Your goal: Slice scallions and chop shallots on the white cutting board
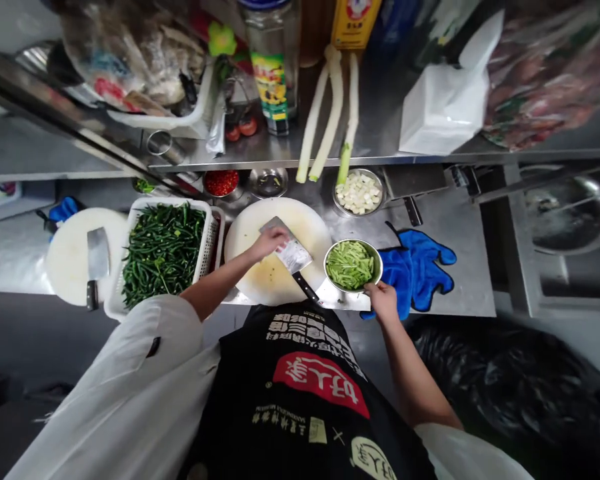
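Right hand (383,301) grips bowl (379,268) near counter's edge (460,312)

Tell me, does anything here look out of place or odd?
A little untidy: the long pale stalks poke past the shelf's front edge instead of lying fully on it, and the blue cloth lies rumpled beside the bowl of green pieces, close to food. I see no clear spill.

A basket (207,245) of green peppers (165,247) is at nine o'clock, a jar (273,93) at twelve, a white box (440,113) at two, a black bag (510,387) at four.
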Demonstrator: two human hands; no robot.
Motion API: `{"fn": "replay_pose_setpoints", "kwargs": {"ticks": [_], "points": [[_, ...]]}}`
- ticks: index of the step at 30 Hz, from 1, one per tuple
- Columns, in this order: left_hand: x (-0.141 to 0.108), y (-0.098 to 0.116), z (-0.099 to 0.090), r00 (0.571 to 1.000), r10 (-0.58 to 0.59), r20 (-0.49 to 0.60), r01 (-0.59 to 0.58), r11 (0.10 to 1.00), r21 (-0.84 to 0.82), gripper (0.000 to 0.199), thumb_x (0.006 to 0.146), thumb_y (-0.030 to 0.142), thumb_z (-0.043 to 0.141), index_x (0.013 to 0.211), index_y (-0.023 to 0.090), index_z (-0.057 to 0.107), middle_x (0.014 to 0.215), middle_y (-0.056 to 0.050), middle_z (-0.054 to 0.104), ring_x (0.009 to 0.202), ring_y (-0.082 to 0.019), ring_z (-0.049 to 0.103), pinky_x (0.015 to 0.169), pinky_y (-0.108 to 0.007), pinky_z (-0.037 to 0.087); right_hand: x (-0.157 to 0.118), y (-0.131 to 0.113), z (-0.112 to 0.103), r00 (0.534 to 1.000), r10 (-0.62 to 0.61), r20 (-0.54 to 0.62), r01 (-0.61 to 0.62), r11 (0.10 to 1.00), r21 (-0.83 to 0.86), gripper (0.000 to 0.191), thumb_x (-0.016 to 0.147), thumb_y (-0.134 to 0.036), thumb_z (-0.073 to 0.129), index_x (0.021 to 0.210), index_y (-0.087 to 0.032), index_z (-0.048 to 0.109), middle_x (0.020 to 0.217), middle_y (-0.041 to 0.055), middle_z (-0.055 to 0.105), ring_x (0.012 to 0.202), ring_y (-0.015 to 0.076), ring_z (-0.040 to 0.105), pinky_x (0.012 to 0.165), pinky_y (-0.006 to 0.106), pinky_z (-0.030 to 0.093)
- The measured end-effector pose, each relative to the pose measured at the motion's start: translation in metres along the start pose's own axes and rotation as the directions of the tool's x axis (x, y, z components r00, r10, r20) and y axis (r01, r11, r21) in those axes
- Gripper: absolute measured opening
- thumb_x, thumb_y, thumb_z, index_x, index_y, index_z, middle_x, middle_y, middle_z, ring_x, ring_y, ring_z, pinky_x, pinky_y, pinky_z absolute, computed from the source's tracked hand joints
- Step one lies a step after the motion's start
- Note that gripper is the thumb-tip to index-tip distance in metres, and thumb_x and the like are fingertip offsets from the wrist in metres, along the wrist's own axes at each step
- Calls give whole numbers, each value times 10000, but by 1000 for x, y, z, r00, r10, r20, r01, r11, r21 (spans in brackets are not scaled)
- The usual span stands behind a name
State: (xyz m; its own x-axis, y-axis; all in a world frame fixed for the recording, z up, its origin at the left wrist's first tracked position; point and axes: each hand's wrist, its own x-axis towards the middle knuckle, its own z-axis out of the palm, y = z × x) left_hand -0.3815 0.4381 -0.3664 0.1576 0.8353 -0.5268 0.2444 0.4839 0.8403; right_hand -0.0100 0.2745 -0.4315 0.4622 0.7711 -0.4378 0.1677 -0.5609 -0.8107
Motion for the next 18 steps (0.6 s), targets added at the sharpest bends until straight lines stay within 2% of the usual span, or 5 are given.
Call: {"fn": "replay_pose_setpoints", "kwargs": {"ticks": [6,9,13,16,18], "points": [[-115,-94,-22,994,-108,7,105,949,-296,375,791,535,830,966,244,670,1095,-87,773,916,-207,760,730,-292,606,0,-93,75,896,-177,407,286,931,-225,140,661,-299,626,555,-211,596,528,-28,514,557,143,454,532,272,328],[-138,-121,-22,997,-80,-24,65,925,-374,403,736,544,858,961,257,688,1125,-78,775,988,-245,765,771,-329,634,-20,-123,136,771,-179,611,417,867,-273,155,685,-273,614,547,-209,587,529,-36,505,583,145,472,561,265,341],[-147,-156,-37,949,-185,-254,78,921,-381,183,764,390,792,789,243,686,850,-52,764,778,-240,738,761,-362,622,-38,-144,203,558,-78,826,559,771,-305,234,765,-322,669,571,-205,611,543,-39,545,578,136,484,566,253,365],[-152,-180,-53,904,-209,-372,60,925,-374,167,776,326,701,663,224,631,684,-29,692,703,-229,694,750,-357,587,-16,-167,243,339,137,931,581,748,-322,304,769,-462,802,663,-199,692,649,-3,676,642,162,594,626,262,483],[-155,-191,-59,884,-216,-415,48,924,-380,186,770,317,654,628,210,599,645,-16,655,669,-207,655,729,-332,553,17,-195,272,295,213,931,554,756,-349,380,744,-551,866,770,-194,738,801,49,765,768,205,699,743,307,577]]}}
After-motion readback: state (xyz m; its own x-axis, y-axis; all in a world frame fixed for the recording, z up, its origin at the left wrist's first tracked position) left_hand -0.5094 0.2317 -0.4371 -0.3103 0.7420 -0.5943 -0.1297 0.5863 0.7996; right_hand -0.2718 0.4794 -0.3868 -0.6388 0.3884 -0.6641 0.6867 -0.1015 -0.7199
